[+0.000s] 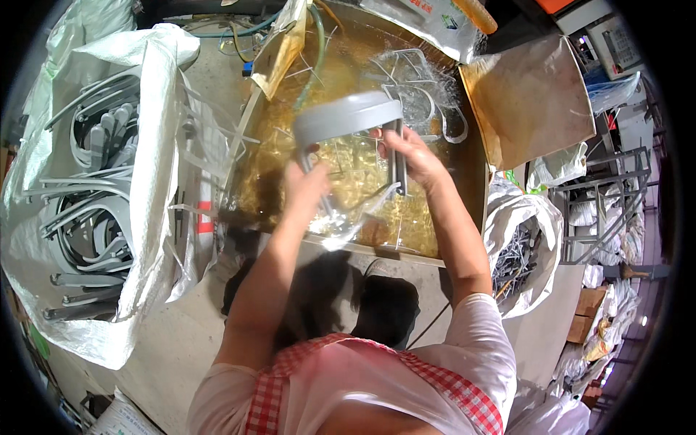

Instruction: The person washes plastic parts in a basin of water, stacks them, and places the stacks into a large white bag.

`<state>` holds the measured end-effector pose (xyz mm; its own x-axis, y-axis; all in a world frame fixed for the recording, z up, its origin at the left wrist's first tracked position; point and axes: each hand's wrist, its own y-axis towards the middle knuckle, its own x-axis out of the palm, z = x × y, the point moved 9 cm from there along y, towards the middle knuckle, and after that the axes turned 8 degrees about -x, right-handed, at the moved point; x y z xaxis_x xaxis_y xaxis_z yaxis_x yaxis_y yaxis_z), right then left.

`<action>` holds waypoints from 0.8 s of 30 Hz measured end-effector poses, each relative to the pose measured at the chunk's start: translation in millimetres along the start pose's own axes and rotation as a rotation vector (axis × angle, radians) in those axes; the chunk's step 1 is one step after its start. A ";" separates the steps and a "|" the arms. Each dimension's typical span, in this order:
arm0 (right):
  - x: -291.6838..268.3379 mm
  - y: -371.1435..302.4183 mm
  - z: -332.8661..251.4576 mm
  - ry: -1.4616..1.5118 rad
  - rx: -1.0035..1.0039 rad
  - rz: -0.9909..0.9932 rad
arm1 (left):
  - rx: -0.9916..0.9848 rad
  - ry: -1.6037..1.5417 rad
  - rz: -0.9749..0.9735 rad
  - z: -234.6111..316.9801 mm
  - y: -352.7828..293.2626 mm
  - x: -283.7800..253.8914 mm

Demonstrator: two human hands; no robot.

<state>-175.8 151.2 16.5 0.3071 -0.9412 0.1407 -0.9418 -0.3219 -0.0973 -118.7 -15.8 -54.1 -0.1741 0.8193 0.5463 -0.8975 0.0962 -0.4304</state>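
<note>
Apron: red checked straps (471, 395) sit closest to us, over our white sleeves (482, 341).
Right hand: our right hand (412, 154) is closed round the right leg of the grey hoop (348, 116).
Left hand: our left hand (306, 187), blurred, is wrapped on its left leg; the two hands are apart, with the hoop between them.
Hoop: we have it above the middle of the tub (417, 257), its broad curve toward the far edge and its legs toward the near one.
Water: shallow and yellowish; pale curved strips (465, 129) lie toward the tub's far right corner, and a green hose (320, 43) hangs in over the far edge.
Board: a brown board (533, 101) leans at the right edge.
Left sack: just beside the left edge we see a white sack (158, 145) full of grey curved pieces (109, 206).
Right sack: near the near right corner, another pale bag (549, 221) holds thin grey rods (516, 252).
</note>
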 end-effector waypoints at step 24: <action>-237.8 -133.9 277.6 -0.939 0.691 0.346 | 0.096 -0.380 0.290 8.4 11.4 -47.8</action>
<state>-84.7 389.6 -277.3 0.3030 -0.6040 -0.7372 -0.8102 0.2440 -0.5329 -123.9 -58.6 -79.0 -0.5422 0.5388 0.6448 -0.8203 -0.1732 -0.5451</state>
